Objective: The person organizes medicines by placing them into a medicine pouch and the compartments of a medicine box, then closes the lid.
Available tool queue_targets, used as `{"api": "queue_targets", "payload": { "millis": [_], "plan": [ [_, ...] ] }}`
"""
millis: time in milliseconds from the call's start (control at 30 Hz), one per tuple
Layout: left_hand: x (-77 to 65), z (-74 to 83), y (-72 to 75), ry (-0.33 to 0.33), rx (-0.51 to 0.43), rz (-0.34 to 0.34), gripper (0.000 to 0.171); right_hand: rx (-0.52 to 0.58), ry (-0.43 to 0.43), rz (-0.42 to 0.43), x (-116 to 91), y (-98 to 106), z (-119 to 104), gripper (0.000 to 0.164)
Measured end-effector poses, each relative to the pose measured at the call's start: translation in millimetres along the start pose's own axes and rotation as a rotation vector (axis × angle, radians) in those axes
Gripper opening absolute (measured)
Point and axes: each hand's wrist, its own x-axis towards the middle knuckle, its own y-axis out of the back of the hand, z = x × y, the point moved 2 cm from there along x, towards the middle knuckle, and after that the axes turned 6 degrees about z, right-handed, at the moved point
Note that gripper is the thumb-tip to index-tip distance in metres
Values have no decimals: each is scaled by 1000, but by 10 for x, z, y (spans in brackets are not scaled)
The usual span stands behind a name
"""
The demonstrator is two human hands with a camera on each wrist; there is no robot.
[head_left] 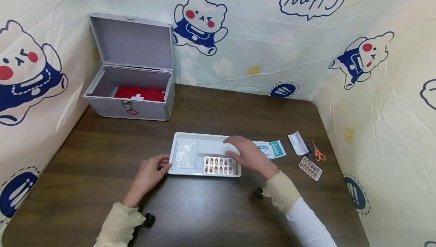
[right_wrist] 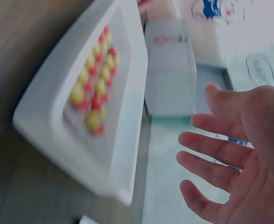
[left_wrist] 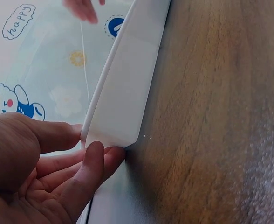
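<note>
A white tray (head_left: 214, 137) lies on the table with a clear plastic packet (head_left: 185, 154) in its left part. A blister pack of red and yellow capsules (head_left: 218, 165) lies toward its front right. My left hand (head_left: 150, 175) holds the tray's left end; in the left wrist view the thumb (left_wrist: 62, 136) is on the rim and the fingers are at the lower corner. Over the tray's right end is my right hand (head_left: 250, 155), fingers loosely spread, holding nothing. Seen from the right wrist, the palm and fingers (right_wrist: 216, 144) are beside the tray.
At the back left stands an open silver case (head_left: 136, 109) with a red pouch (head_left: 150, 93) inside. Right of the tray lie a teal-and-white packet (head_left: 277, 148), a white packet (head_left: 298, 143), orange-handled scissors (head_left: 319, 155) and a second blister pack (head_left: 310, 168). Printed cloth walls (head_left: 245, 50) enclose the table.
</note>
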Motion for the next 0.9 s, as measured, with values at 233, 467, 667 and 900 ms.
{"api": "queue_targets", "payload": {
  "millis": [233,467,667,900],
  "plan": [
    [1,-14,-3,-5,2,1,33,34,-103,132,-144,98,465,35],
    [11,-11,1,-11,-2,-1,33,-12,-164,143,-161,95,856,39],
    [17,-29,2,-12,7,-6,33,-87,-204,81,-124,-28,1116,40],
    [19,-22,6,-22,5,7,32,-116,-256,22,-46,-100,1233,43]
  ]
}}
